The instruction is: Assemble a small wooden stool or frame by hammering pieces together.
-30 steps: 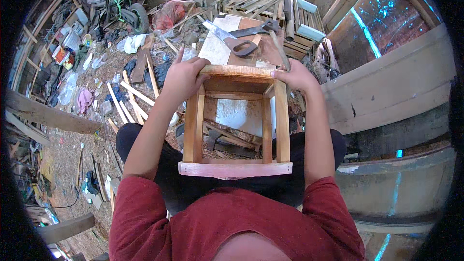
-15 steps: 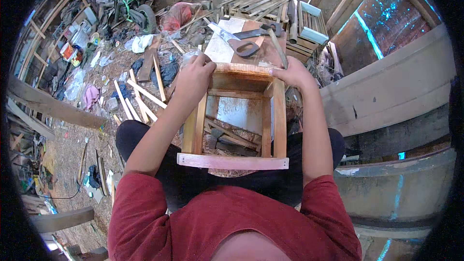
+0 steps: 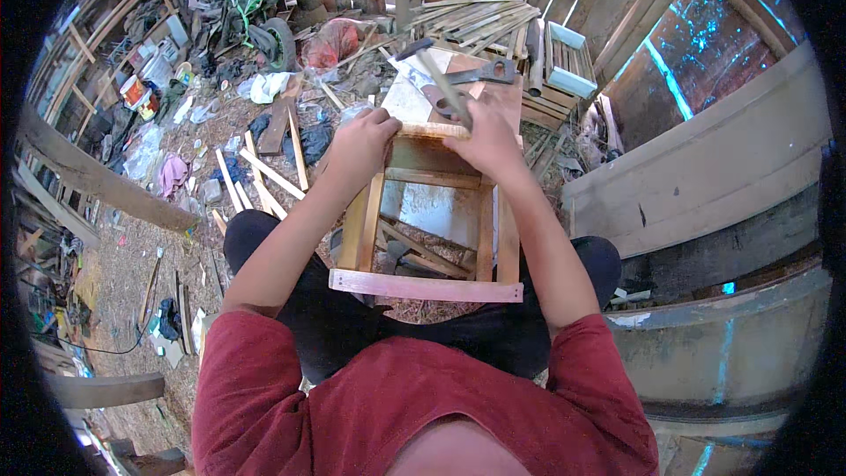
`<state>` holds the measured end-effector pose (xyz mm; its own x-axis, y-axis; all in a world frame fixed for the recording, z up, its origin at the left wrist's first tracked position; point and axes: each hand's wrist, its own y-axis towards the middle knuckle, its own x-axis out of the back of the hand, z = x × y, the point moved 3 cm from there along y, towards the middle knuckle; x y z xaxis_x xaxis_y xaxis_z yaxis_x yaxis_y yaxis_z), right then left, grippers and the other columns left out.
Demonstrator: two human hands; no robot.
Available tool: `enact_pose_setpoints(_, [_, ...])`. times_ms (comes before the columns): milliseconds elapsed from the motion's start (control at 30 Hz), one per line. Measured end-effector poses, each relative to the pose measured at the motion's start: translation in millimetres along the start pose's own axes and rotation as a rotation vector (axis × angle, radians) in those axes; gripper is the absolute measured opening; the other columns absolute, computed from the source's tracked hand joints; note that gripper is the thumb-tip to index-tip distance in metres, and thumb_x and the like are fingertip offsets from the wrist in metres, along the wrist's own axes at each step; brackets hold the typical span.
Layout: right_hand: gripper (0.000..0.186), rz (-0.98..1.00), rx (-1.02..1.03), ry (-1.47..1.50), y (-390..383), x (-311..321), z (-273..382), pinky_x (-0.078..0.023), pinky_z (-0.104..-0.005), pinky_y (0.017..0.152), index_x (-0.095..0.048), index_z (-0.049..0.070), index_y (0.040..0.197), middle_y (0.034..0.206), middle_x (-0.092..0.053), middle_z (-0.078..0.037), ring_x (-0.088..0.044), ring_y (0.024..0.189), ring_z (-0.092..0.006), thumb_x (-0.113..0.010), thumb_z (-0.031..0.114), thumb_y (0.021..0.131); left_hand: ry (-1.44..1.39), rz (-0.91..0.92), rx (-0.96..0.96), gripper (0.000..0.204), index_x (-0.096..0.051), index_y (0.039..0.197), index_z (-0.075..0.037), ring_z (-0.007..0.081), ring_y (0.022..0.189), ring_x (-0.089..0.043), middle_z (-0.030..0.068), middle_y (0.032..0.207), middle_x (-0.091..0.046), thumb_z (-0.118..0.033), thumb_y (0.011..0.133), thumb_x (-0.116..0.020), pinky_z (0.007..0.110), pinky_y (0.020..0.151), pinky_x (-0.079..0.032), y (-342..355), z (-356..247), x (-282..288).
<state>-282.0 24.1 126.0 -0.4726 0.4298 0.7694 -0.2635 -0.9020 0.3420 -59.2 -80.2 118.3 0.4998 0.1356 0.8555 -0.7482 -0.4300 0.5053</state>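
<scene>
A small wooden frame (image 3: 427, 287), like a stool frame, stands between my knees, with a pinkish board along its near edge and a board along its far edge. My left hand (image 3: 366, 143) grips the far left corner of the frame, fingers curled over the top. A hammer (image 3: 445, 81) is in my right hand (image 3: 487, 143), its dark head raised up and to the left, beyond the far board. That hand is close above the far board; I cannot tell whether it touches it. Its fingers are wrapped round the handle.
Beyond the frame lie a handsaw (image 3: 493, 73) and a second saw partly hidden by the hammer, on a board (image 3: 407, 101). Loose wood strips (image 3: 271, 174) are scattered at the left. A stack of slats (image 3: 480, 13) and a white-edged crate (image 3: 571, 75) stand behind. Planks (image 3: 696, 167) wall the right side.
My right hand has moved left with the hammer, from the far right corner to the middle of the far board. The hammer head has swung to the left. My left hand stays on its corner.
</scene>
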Motion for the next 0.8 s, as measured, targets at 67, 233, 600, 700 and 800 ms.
enact_pose_setpoints(67, [0.049, 0.02, 0.038, -0.022, 7.2, -15.3, 8.1, -0.055, -0.0527, 0.094, -0.066, 0.001, 0.11, 0.109, -0.072, -0.024, -0.068, 0.108, -0.0458, -0.093, 0.024, 0.075, -0.015, 0.007, 0.034, 0.027, -0.077, 0.11, -0.013, 0.0329, 0.105, -0.07, 0.0075, 0.106, -0.072, -0.007, 0.087, -0.067, 0.045, 0.086, -0.06, -0.3, 1.8, -2.2])
enact_pose_setpoints(233, [0.036, 0.007, 0.114, 0.001, 23.2, -40.3, 23.4, -0.055, -0.0506, 0.09, -0.068, 0.004, 0.106, 0.105, -0.074, -0.02, -0.07, 0.105, -0.0431, -0.088, 0.017, 0.078, -0.042, -0.033, 0.042, 0.025, -0.078, 0.108, -0.013, 0.0338, 0.104, -0.07, 0.0079, 0.105, -0.072, -0.006, 0.086, -0.067, 0.046, 0.086, -0.06, -1.3, 4.9, -3.4])
enact_pose_setpoints(600, [0.025, -0.028, 0.072, 0.172, 10.5, -51.5, 27.8, -0.057, -0.0518, 0.084, -0.066, 0.0, 0.097, 0.095, -0.073, -0.023, -0.071, 0.095, -0.0463, -0.084, 0.008, 0.081, -0.275, 0.06, 0.075, 0.018, -0.073, 0.1, -0.008, 0.035, 0.104, -0.069, 0.0102, 0.101, -0.071, -0.015, 0.084, -0.079, 0.048, 0.087, -0.058, 4.2, 30.9, 1.0])
enact_pose_setpoints(700, [0.027, -0.046, 0.089, 0.167, 8.8, -50.5, 28.9, -0.059, -0.0495, 0.083, -0.069, 0.0, 0.101, 0.097, -0.075, -0.021, -0.073, 0.094, -0.044, -0.084, 0.009, 0.081, -0.426, -0.195, -0.063, 0.035, -0.072, 0.107, -0.005, 0.0366, 0.107, -0.069, 0.0139, 0.105, -0.071, -0.018, 0.078, -0.088, 0.046, 0.093, -0.057, 3.9, 59.6, 17.0])
enact_pose_setpoints(800, [0.031, -0.044, 0.072, 0.167, 8.1, -49.5, 29.7, -0.059, -0.0476, 0.085, -0.071, 0.0, 0.108, 0.1, -0.077, -0.019, -0.075, 0.095, -0.0417, -0.085, 0.009, 0.081, -0.448, -0.003, 0.002, 0.041, -0.072, 0.114, -0.002, 0.0336, 0.108, -0.07, 0.0164, 0.11, -0.072, -0.017, 0.079, -0.088, 0.043, 0.097, -0.057, -1.7, 86.1, 15.1])
